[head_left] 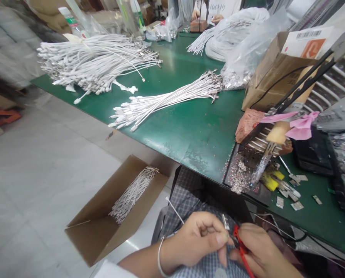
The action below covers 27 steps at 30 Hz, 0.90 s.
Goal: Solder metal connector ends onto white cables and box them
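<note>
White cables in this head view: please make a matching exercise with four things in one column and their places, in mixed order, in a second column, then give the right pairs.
Things:
1. cardboard box
2. small cable bundle
3. red-handled tool
4. large cable pile

Places:
A. far left end of the green table
B. in the right hand
C. on the floor, left of the left hand
D. middle of the table

Pairs: 1-C, 2-D, 3-B, 4-A

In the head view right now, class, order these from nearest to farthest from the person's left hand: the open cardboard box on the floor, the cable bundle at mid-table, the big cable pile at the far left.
1. Cardboard box, on the floor to the left of the left hand.
2. Cable bundle, mid-table.
3. Big cable pile, table's far left corner.
</note>
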### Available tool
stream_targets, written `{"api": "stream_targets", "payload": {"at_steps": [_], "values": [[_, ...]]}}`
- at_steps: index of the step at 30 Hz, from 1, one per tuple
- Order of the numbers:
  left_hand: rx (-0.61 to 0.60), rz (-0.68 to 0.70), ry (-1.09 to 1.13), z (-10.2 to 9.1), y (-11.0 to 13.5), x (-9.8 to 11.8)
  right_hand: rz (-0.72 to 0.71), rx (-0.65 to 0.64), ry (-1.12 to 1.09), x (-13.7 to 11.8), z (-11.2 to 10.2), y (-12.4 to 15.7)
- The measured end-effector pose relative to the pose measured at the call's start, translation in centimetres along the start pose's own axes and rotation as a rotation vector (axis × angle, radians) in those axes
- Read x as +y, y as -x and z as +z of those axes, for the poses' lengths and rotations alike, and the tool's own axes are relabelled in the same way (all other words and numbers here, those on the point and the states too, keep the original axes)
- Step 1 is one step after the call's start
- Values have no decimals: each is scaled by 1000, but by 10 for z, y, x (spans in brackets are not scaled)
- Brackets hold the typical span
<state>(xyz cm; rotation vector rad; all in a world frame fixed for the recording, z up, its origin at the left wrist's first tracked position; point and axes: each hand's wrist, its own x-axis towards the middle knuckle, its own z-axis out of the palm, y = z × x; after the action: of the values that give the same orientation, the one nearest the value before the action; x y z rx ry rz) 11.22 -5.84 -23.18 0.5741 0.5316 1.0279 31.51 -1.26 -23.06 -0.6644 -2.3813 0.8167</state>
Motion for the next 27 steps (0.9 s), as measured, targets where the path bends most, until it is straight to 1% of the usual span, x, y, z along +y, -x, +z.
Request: {"api": "stream_targets", "payload": {"at_steps": [3,6,10,13,16,22,27], "values": [[27,86,6,2,-1,-3,28,67,-3,-2,16,3],[27,77,-5,3,0,1,46,87,0,-3,20,2],[27,37,-28,3,0,8,30,68,7,-2,6,-2],[26,-6,-39,3,-1,9,8,39,21,-3,-6,-8],[30,-29,-35,3,-1,8,-6,19,16,-4,-13,-13],[25,-108,-20,1,1,9,-16,-44,4,-2,-14,-9],[13,-184,-11,0,1,12,-35,-64,30,2,-14,-6]]}}
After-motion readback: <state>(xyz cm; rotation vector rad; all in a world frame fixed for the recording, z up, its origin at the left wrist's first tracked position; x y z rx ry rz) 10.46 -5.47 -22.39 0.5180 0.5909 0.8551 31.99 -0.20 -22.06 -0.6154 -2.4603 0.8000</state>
